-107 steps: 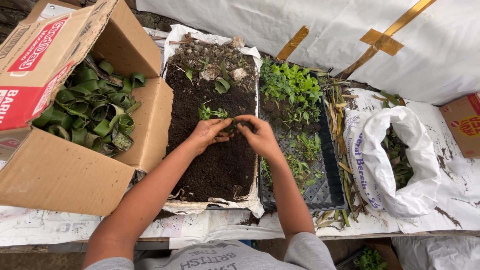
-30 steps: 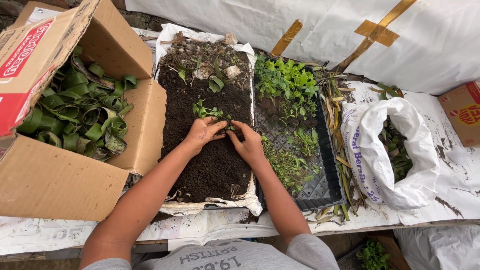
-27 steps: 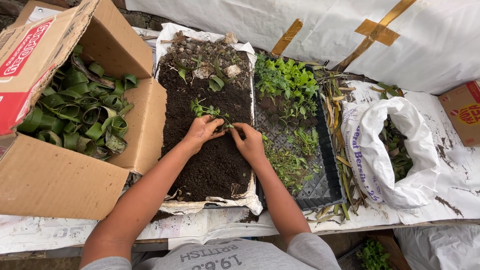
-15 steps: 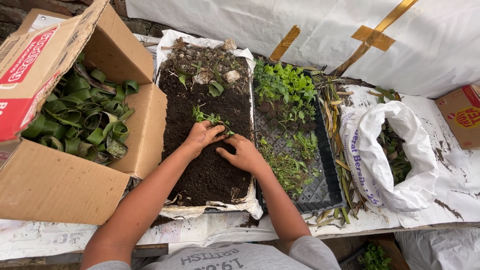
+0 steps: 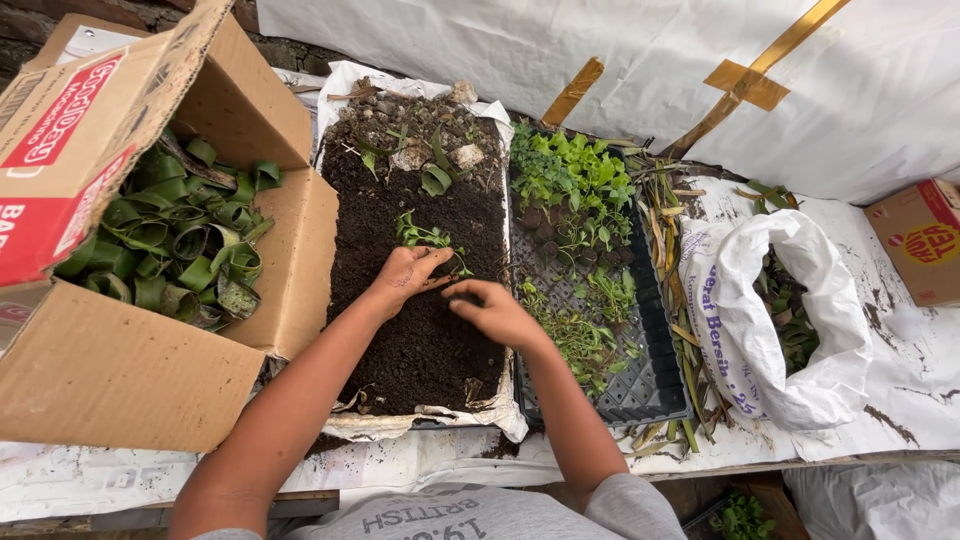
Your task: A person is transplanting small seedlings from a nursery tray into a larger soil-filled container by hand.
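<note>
Flanking a seedling (image 5: 425,236) in soil (image 5: 420,340), both hands (image 5: 455,295)

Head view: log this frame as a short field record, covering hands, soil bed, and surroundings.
left hand: on the dark soil, fingers beside a small green seedling
right hand: on the soil, close to the left hand
soil bed: white-lined, leaf rolls at far end
seedling tray: black, right of bed
cardboard box: left, holds rolled green leaves
white sack: right, open

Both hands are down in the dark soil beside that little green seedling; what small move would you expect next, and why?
Probably pressing soil in around the seedling. The left hand rests just below its leaves, the right hand is fingers-down beside it, and the seedling stands alone in loose soil.
</note>
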